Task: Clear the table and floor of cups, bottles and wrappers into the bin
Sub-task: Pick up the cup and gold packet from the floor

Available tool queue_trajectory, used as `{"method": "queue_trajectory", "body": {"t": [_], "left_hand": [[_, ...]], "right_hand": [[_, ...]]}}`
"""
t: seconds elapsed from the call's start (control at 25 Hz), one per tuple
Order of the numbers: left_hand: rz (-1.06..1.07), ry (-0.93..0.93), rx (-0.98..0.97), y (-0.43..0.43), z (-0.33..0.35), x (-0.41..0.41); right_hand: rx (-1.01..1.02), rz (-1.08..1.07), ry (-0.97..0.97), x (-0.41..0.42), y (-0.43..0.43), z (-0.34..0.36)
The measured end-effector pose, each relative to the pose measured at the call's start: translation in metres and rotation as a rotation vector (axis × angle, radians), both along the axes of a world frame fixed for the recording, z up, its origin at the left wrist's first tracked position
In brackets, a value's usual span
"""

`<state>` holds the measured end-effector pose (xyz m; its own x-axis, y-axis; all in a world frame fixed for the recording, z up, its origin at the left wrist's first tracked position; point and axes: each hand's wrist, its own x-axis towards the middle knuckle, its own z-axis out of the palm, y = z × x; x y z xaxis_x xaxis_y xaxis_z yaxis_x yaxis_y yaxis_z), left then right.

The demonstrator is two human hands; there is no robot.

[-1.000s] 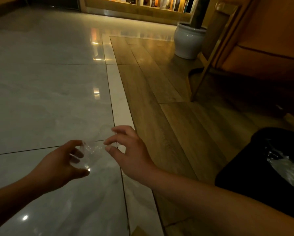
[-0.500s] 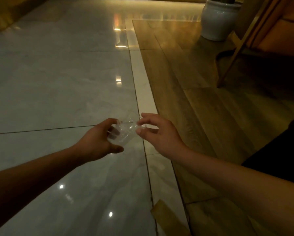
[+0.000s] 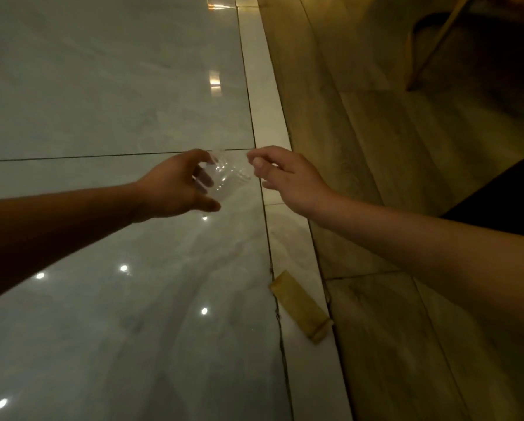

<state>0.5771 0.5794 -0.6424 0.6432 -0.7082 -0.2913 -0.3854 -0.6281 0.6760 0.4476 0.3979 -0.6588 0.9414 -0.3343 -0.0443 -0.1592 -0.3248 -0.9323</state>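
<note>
1. Middle left of the frame, the left hand [image 3: 175, 183] is curling its fingers round a clear plastic cup [image 3: 229, 177] and holding it above the glossy pale tiled floor [image 3: 102, 86].
2. Just right of centre, the right hand [image 3: 288, 177] is narrowing thumb and forefinger at the cup's right edge. I cannot tell whether they are gripping the plastic.
3. The cup-clearing step seems to be in hand. The next move is calling for a carry rightward to what appears to be the black bin [image 3: 503, 196], showing only as a dark edge at the right of the frame.
4. Lower centre right, a flat brown wrapper [image 3: 298, 305] is lying beside the wood plank flooring [image 3: 376, 147], not yet collected.
5. Upper right, a slanted wooden chair leg [image 3: 431, 47] is standing well apart from the hands. Nothing appears to be blocking the path.
</note>
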Motion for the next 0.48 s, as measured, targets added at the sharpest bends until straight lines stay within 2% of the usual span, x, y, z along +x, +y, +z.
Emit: {"method": "queue_trajectory", "body": {"t": [0.04, 0.12, 0.24, 0.36, 0.48], "left_hand": [[0.012, 0.007, 0.013, 0.006, -0.005, 0.000], [0.015, 0.009, 0.070, 0.019, -0.012, 0.005], [0.009, -0.013, 0.142, 0.033, -0.017, 0.013], [0.004, -0.022, 0.144, 0.036, -0.018, 0.016], [-0.036, -0.029, 0.152, 0.034, -0.020, 0.013]], "right_hand": [[-0.012, -0.030, 0.062, -0.006, -0.002, -0.009], [-0.188, -0.015, 0.296, -0.028, -0.006, -0.034], [-0.502, 0.228, 0.699, -0.075, -0.002, -0.074], [-0.671, 0.364, 0.828, -0.109, 0.014, -0.101], [-0.788, 0.391, 0.829, -0.123, 0.022, -0.116]]}}
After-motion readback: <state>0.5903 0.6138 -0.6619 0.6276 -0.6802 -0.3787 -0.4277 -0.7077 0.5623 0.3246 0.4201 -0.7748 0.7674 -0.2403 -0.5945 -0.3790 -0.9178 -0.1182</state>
